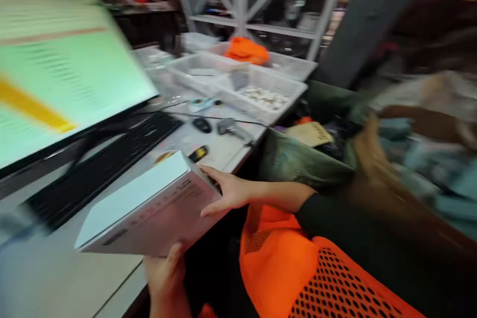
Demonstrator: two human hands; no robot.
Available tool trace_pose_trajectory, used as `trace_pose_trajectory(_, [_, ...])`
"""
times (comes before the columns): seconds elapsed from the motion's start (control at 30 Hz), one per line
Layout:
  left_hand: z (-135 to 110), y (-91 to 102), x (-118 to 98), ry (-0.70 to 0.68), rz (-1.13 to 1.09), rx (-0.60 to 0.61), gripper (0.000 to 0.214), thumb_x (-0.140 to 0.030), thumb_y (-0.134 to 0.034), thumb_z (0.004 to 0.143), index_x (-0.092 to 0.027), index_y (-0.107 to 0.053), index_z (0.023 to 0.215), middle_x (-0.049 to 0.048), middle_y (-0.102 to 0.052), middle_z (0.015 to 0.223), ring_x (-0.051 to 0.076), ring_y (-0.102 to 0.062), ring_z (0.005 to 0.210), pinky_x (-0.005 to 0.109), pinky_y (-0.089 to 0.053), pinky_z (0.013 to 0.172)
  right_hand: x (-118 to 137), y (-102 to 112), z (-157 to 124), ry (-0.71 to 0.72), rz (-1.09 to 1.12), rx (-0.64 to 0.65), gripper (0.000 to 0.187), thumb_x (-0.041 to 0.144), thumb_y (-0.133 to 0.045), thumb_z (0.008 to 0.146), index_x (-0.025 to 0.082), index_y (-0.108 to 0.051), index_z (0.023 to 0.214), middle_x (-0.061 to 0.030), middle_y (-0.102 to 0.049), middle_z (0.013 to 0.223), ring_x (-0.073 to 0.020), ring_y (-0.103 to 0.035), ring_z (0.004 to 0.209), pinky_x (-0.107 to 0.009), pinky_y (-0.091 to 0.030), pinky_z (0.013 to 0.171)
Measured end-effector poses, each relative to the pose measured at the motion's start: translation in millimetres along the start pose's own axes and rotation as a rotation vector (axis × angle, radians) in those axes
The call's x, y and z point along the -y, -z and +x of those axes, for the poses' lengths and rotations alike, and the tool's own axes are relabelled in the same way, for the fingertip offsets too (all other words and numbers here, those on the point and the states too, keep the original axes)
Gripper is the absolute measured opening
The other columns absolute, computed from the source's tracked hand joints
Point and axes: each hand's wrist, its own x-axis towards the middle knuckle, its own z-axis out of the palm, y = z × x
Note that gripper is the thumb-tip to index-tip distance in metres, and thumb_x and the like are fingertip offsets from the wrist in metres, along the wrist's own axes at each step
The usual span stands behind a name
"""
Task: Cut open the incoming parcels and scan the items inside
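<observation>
Broadly, the pale surface [55, 268] fills the lower left, and a big monitor [55, 64] with a green screen and a yellow bar stands at about ten o'clock on it, blurred by motion. Just in front of the monitor lies a black keyboard [108, 164]. At about one o'clock from the keyboard sit white plastic trays [242, 84], one with an orange cloth [246, 50] on it. A white box [149, 208] lies tilted at the near edge of the surface, at about six o'clock from the keyboard. The right hand [227, 191] presses flat against the box's right end, fingers [212, 174] spread along it, from a dark sleeve over an orange mesh vest [298, 268]. The left hand [166, 273] holds the box from beneath at six o'clock, thumb on its near edge. Smaller things lie between keyboard and trays: a black mouse [202, 125], a grey handheld scanner [231, 129] and a small yellow and black object [198, 153].
</observation>
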Motion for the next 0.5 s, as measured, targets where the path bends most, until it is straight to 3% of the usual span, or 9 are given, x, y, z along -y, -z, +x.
trace_pose_trajectory(0.07, [12,-30.2,2,-0.049,-0.049,0.243,0.120,-0.075,-0.092,0.064,-0.034,-0.041,0.165,0.0145,-0.058,0.157,0.041,-0.060,0.141,0.055,-0.062,0.107,-17,29,-43,-0.066,0.167,-0.355,0.121,0.063,-0.101,0.054,0.022,-0.053,0.157,-0.0133,-0.062,0.155,-0.0346,-0.061,0.139,-0.049,-0.048,0.123])
trace_pose_trajectory(0.17, [15,-58.7,8,-0.117,-0.131,0.532,0.095,-0.059,-0.092,0.077,-0.040,-0.049,0.159,0.0114,-0.059,0.156,0.038,-0.065,0.137,0.049,-0.066,0.098,-14,109,-124,-0.010,0.361,-1.016,0.098,0.064,-0.100,0.055,0.020,-0.065,0.136,-0.0116,-0.075,0.130,-0.0330,-0.071,0.116,-0.051,-0.060,0.106])
trace_pose_trajectory(0.23, [12,-61.7,18,-0.087,-0.136,0.602,0.074,-0.052,-0.089,0.083,-0.037,-0.059,0.150,0.0100,-0.066,0.148,0.035,-0.070,0.129,0.047,-0.065,0.099,9,163,-189,0.153,0.393,-1.480,0.085,0.065,-0.095,0.062,0.022,-0.065,0.129,-0.0089,-0.077,0.121,-0.0302,-0.071,0.112,-0.050,-0.062,0.103])
trace_pose_trajectory(0.3, [11,-56.2,32,-0.008,-0.121,0.600,0.063,-0.052,-0.086,0.086,-0.033,-0.064,0.143,0.0087,-0.070,0.140,0.032,-0.073,0.123,0.047,-0.064,0.101,37,203,-252,0.302,0.340,-1.803,0.065,0.066,-0.076,0.084,0.024,-0.062,0.131,-0.0086,-0.075,0.124,-0.0265,-0.070,0.119,-0.049,-0.061,0.106])
trace_pose_trajectory(0.33, [10,-51.9,39,0.025,-0.109,0.585,0.060,-0.053,-0.085,0.087,-0.031,-0.066,0.139,0.0086,-0.071,0.138,0.031,-0.074,0.121,0.046,-0.064,0.102,50,215,-278,0.266,0.278,-1.924,0.055,0.064,-0.062,0.094,0.023,-0.062,0.131,-0.0099,-0.073,0.126,-0.0248,-0.070,0.120,-0.048,-0.060,0.107])
trace_pose_trajectory(0.4, [7,-41.6,49,0.069,-0.063,0.544,0.058,-0.056,-0.085,0.086,-0.028,-0.068,0.134,0.0097,-0.074,0.133,0.031,-0.075,0.119,0.047,-0.063,0.104,64,226,-310,-0.101,0.038,-2.058,0.048,0.054,-0.039,0.104,0.019,-0.063,0.128,-0.0157,-0.070,0.124,-0.0244,-0.071,0.115,-0.049,-0.060,0.101])
trace_pose_trajectory(0.5, [-20,-21.8,48,0.116,0.045,0.448,0.064,-0.067,-0.084,0.082,-0.022,-0.072,0.125,0.0140,-0.078,0.123,0.034,-0.076,0.117,0.051,-0.061,0.106,53,213,-302,-0.268,-0.086,-1.826,0.040,0.040,-0.037,0.100,0.015,-0.067,0.111,-0.0224,-0.070,0.111,-0.0294,-0.073,0.104,-0.056,-0.057,0.095])
